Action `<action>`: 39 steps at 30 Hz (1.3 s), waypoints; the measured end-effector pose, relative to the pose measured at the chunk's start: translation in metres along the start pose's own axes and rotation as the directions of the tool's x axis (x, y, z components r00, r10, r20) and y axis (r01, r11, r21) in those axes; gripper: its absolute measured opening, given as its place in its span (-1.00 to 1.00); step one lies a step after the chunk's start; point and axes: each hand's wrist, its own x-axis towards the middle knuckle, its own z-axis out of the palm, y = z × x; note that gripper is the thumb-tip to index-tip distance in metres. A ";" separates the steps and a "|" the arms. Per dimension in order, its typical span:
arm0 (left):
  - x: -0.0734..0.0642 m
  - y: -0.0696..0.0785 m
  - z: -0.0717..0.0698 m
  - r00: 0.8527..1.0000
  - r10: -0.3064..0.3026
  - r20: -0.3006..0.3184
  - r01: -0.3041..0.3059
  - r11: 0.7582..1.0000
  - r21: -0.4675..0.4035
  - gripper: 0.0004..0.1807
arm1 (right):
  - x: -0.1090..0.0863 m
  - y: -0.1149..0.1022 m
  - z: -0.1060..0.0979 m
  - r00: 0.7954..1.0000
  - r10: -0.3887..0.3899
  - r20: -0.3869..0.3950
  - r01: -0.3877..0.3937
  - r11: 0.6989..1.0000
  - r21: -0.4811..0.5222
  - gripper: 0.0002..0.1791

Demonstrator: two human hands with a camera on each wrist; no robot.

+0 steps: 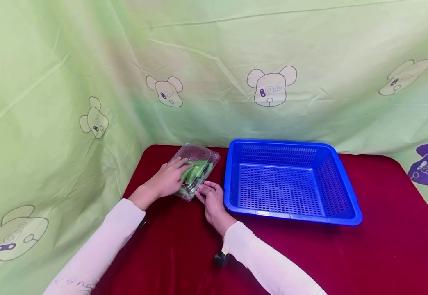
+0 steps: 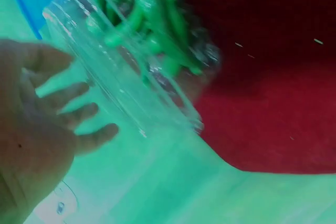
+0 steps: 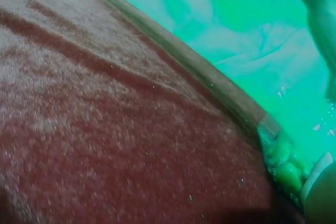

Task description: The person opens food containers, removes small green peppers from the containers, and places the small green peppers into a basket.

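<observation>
A clear plastic box [image 1: 195,172] with its lid raised stands on the red cloth, holding several long green vegetables [image 2: 152,14] that look like peppers. My left hand [image 1: 167,178] reaches over its left side. In the left wrist view the fingers of that hand [image 2: 47,114] are spread and nearly straight, alongside the clear lid. At the near right corner my right hand [image 1: 214,205] pinches the edge between thumb and fingers. The right wrist view catches only a fingertip [image 3: 323,195] beside the box's green contents [image 3: 286,166].
A blue perforated plastic basket [image 1: 282,188] sits just right of the box and the right hand. Red cloth [image 1: 177,254] covers the table. Green printed fabric [image 1: 214,49] hangs behind and at the left, close to the table's edges.
</observation>
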 end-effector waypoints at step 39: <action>-0.025 0.011 0.030 0.985 0.166 0.044 -0.172 0.932 0.320 -0.20 | -0.016 -0.007 -0.024 0.986 0.062 0.156 -0.053 0.997 -0.063 -0.57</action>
